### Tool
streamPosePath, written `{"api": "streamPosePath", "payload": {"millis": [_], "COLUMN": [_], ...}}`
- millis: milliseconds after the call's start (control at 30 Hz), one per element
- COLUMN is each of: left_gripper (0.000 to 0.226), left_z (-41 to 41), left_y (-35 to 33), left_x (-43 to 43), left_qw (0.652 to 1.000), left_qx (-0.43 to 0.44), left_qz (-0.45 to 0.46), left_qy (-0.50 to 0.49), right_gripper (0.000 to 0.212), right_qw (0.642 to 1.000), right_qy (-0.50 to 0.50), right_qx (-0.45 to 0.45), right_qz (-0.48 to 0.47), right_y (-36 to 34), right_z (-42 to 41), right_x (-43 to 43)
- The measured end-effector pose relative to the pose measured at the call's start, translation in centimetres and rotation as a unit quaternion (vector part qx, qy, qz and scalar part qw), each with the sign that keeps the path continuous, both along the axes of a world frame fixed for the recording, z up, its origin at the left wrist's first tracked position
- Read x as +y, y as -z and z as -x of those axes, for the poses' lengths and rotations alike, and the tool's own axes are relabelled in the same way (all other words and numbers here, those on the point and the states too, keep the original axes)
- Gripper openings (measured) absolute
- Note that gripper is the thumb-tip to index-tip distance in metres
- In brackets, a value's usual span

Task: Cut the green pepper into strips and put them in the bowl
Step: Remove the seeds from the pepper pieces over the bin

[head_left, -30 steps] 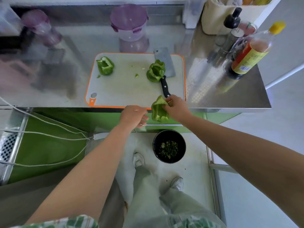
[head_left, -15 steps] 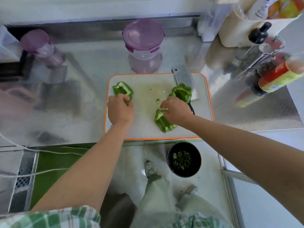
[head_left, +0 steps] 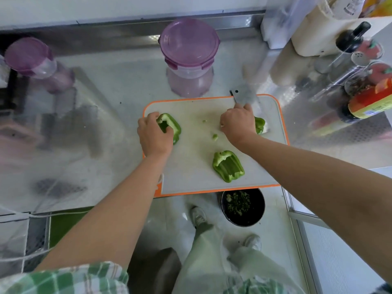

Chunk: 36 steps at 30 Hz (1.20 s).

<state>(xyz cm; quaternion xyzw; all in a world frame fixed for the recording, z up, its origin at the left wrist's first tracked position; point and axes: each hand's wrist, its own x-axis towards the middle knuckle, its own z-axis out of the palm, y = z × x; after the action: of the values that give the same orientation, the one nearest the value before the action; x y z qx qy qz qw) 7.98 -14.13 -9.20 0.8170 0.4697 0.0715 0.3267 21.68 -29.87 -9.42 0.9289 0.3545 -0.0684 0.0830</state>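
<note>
A: Hands?

B: Left hand (head_left: 153,134) curled round the left pepper piece (head_left: 172,126) at the left edge of the cutting board (head_left: 191,177), fingers tucked into its hollow. Right hand (head_left: 237,126) closed at the far right of the board. The handle is hidden under it, but it reads as a grip on the knife (head_left: 244,96).

A: Knife axis?

B: Near to far, with the blade pointing away past the far edge of the board.

A: Other pepper?

B: One near piece (head_left: 228,166) lies cut side up, just near-side of the right hand. Another far-right piece (head_left: 259,125) is half hidden behind that hand.

A: What does the cut turn on?

B: My judgement: the held piece lies left of the knife, well apart across bare board, so the blade must travel left. The bowl (head_left: 259,217) sits below the near edge of the board, to the right.
</note>
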Motion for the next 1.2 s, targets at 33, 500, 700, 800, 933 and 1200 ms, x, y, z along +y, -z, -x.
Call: {"api": "streamPosePath", "payload": {"millis": [33, 500, 700, 800, 933, 1200], "left_gripper": [0.051, 0.024, 0.024, 0.024, 0.023, 0.023], "left_z": [0.0, -0.3, -0.2, -0.5, -1.0, -1.4], "left_y": [0.2, 0.3, 0.4, 0.6, 0.8, 0.8], "left_x": [0.2, 0.2, 0.3, 0.5, 0.5, 0.5], "left_qw": [1.0, 0.998, 0.997, 0.996, 0.995, 0.994], "left_qx": [0.01, -0.013, -0.027, -0.038, -0.039, -0.038], "left_qz": [0.005, 0.041, 0.06, 0.07, 0.072, 0.082], "left_qy": [-0.003, 0.043, 0.042, 0.045, 0.053, 0.066], "right_gripper": [0.018, 0.019, 0.011, 0.014, 0.02, 0.026], "right_qw": [1.0, 0.969, 0.961, 0.963, 0.967, 0.967], "right_qy": [0.001, 0.042, 0.079, 0.088, 0.083, 0.068], "right_qx": [-0.002, 0.169, 0.203, 0.208, 0.215, 0.227], "right_qz": [-0.002, -0.175, -0.169, -0.147, -0.108, -0.096], "right_y": [0.1, -0.3, 1.1, 1.2, 1.2, 0.7], "right_z": [-0.1, -1.0, -1.1, -1.1, -1.3, -1.7], "right_x": [0.0, 1.6, 3.4, 3.7, 4.0, 4.1]}}
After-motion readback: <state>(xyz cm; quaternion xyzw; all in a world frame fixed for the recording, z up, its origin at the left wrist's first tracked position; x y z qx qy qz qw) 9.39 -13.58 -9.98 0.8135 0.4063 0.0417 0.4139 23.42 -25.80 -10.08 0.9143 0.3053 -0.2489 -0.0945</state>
